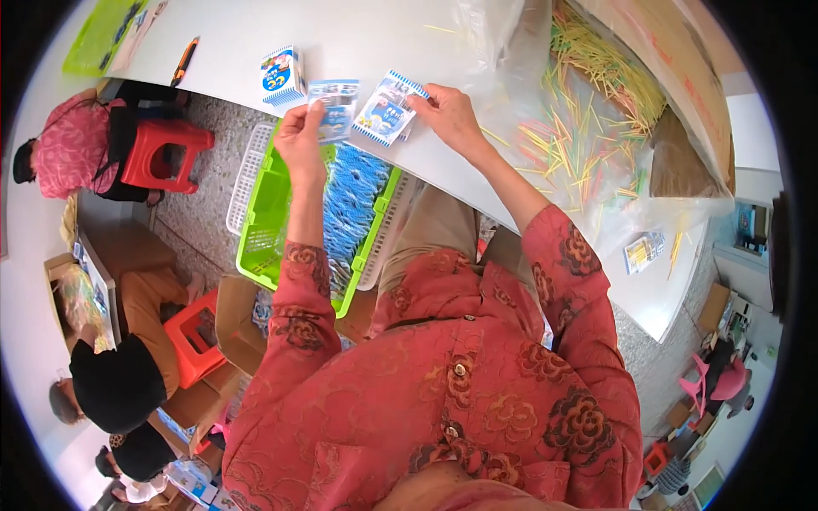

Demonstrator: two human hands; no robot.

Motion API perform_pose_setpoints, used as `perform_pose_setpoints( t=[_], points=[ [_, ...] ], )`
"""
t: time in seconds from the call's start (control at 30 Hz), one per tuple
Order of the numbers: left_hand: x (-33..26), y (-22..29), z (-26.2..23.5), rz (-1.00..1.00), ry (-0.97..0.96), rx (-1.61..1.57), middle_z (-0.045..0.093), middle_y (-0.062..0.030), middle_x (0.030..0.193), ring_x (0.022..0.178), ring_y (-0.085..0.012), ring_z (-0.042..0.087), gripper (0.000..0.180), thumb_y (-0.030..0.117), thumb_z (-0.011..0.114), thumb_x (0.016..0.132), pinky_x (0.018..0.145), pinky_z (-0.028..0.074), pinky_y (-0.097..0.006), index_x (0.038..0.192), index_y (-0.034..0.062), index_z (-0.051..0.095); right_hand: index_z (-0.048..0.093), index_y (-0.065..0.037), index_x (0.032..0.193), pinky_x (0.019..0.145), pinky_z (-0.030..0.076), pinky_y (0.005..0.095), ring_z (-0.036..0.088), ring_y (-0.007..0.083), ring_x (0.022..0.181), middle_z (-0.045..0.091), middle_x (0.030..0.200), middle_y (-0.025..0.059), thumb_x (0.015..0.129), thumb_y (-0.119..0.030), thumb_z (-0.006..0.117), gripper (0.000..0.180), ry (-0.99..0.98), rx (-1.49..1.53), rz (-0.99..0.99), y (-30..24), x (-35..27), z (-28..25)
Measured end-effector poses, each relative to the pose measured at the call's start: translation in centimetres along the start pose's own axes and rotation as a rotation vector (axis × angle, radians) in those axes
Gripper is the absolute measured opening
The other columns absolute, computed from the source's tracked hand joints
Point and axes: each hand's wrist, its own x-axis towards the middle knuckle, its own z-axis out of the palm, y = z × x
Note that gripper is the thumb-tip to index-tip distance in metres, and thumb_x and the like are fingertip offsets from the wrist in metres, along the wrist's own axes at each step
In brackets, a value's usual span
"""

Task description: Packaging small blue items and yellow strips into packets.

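Over the table's edge my left hand (300,143) pinches a small clear-and-blue packet (335,111) between thumb and fingers. The fingers of my right hand (450,117) close on the upper right corner of a blue-and-white printed packet (389,109), which lies at the table edge beside the first; whether it is one or several layered together, I cannot tell. To the left on the table stands a stack of similar packets (281,75). Below my left hand, a bright green basket (274,204) holds a long row of blue packets (351,204).
Thin coloured sticks (567,140) spill from a cardboard box (694,94) onto clear plastic on the white table (375,34). Another packet (645,251) lies at the right. An orange utility knife (185,61) is at the far left. Red stools (166,153) and seated people (77,140) are beyond.
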Motion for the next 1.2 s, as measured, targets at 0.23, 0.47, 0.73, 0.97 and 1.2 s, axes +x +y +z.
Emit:
perform_pose_setpoints(
  t=[0.23,0.47,0.73,0.97,1.2],
  points=[
    [-0.9,2.9,-0.4,0.050,0.060,-0.011,0.062,-0.0012,0.074,0.065,-0.0044,0.053,0.006,0.005,0.066,0.079,0.061,0.042,-0.018,0.081,0.0001,0.062,0.061,-0.001,0.084,0.065,0.047,0.0372,0.061,0.0301,0.074,0.062,0.074,0.0146,0.080,-0.028,0.059,0.028,0.046,-0.383,0.002,1.1,2.5,-0.2],
    [-3.7,3.0,1.8,-0.048,-0.174,-0.026,0.060,0.0016,0.072,0.064,-0.0022,0.051,0.007,0.006,0.067,0.079,0.059,0.040,-0.017,0.081,0.0011,0.062,0.063,-0.002,0.090,0.061,0.045,0.0295,0.056,0.0189,0.069,0.062,0.079,0.0089,0.084,-0.024,0.058,0.023,0.187,-0.146,-0.312,-5.8,-0.6,-2.0],
    [-6.6,5.1,6.0,-0.199,-0.412,0.039,0.059,0.0023,0.071,0.063,-0.0016,0.049,0.010,0.008,0.065,0.081,0.056,0.040,-0.017,0.079,-0.0018,0.061,0.057,0.002,0.076,0.050,0.034,0.0301,0.039,0.0129,0.055,0.049,0.061,0.0094,0.081,-0.019,0.061,0.023,-0.193,-0.094,-0.187,-7.1,-3.9,-6.2],
    [-7.7,4.4,7.6,-0.124,-0.720,0.374,0.055,0.0046,0.063,0.059,-0.0014,0.043,0.012,0.008,0.067,0.078,0.051,0.036,-0.018,0.071,-0.0007,0.062,0.058,0.003,0.076,0.057,0.039,0.0380,0.052,0.0300,0.060,0.056,0.068,0.0171,0.079,-0.020,0.059,0.023,-0.191,-0.171,-0.113,-7.5,-6.7,-10.1],
    [-9.9,4.8,10.3,-0.181,-0.755,0.187,0.057,0.0040,0.064,0.059,-0.0009,0.045,0.012,0.003,0.070,0.073,0.052,0.037,-0.018,0.067,0.0021,0.059,0.060,-0.002,0.088,0.053,0.040,0.0273,0.051,0.0145,0.063,0.057,0.080,0.0063,0.077,-0.010,0.063,0.014,-0.030,-0.103,-0.234,-7.0,-9.8,-12.6]
  ],
)
